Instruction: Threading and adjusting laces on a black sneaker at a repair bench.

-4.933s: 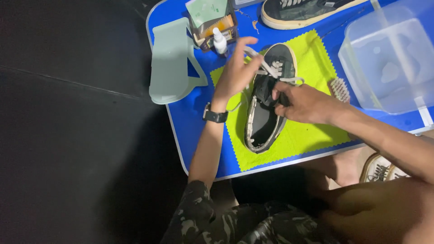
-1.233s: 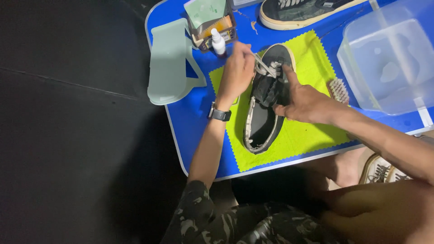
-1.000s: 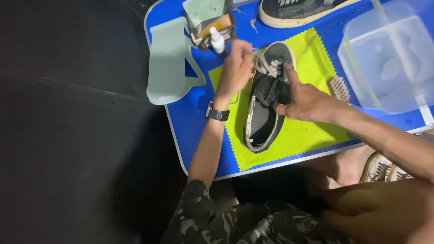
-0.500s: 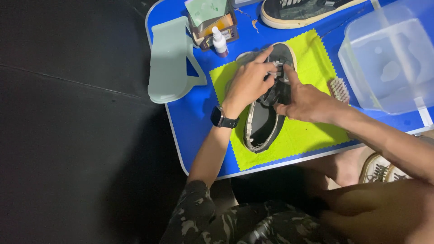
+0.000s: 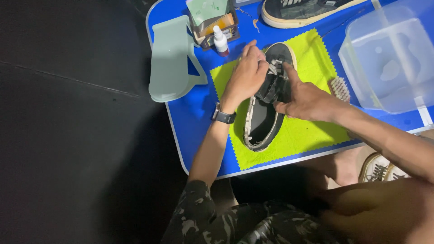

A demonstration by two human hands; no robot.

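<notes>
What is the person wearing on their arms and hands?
Both hands are bare, with no gloves or rings that show. The left hand has a dark watch with a dark strap on its wrist. The right hand has nothing on its wrist. Both forearms are uncovered, with no sleeves in view.

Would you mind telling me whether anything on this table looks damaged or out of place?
Nothing stands out. The dark shoe lies on the yellow-green cloth, both hands at its laces.

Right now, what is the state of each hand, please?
Left hand: closed, fingers gripping the lace area of the dark shoe.
Right hand: partly open, thumb and fingers holding the same shoe's side.
</notes>
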